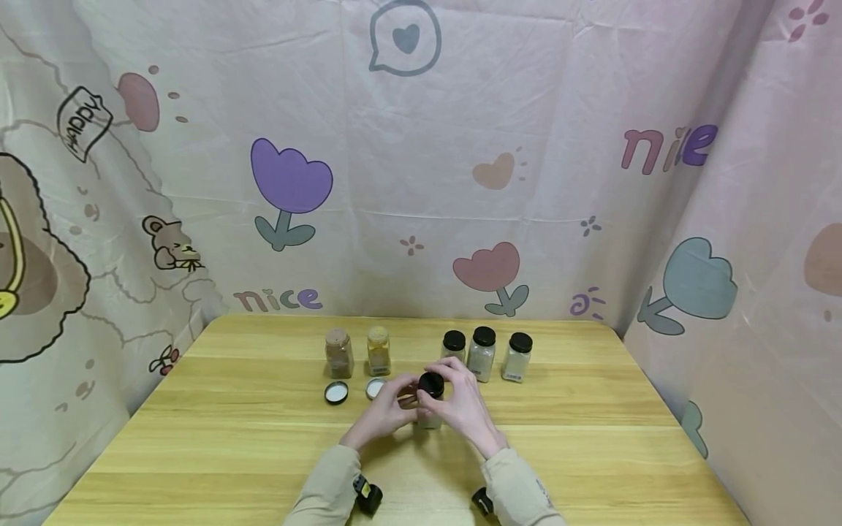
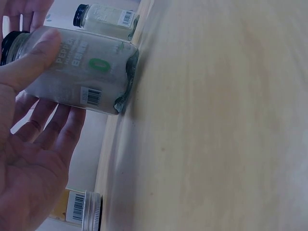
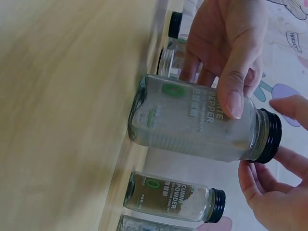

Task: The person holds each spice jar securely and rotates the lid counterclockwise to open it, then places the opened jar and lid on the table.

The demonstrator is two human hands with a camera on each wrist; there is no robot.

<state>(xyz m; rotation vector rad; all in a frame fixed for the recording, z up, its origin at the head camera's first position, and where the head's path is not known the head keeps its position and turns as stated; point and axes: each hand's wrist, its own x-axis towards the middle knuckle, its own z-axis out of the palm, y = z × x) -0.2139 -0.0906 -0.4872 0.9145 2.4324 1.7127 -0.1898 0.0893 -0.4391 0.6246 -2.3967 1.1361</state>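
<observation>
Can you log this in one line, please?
left hand: grips white pepper jar | right hand: curled round black lid | lid: on

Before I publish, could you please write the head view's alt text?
A left hand holds a jar; the right hand grips its black lid. On the table behind are three lidded jars, two lidless jars and two loose lids.

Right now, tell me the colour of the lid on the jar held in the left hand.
The lid is black, seen best in the right wrist view.
</observation>
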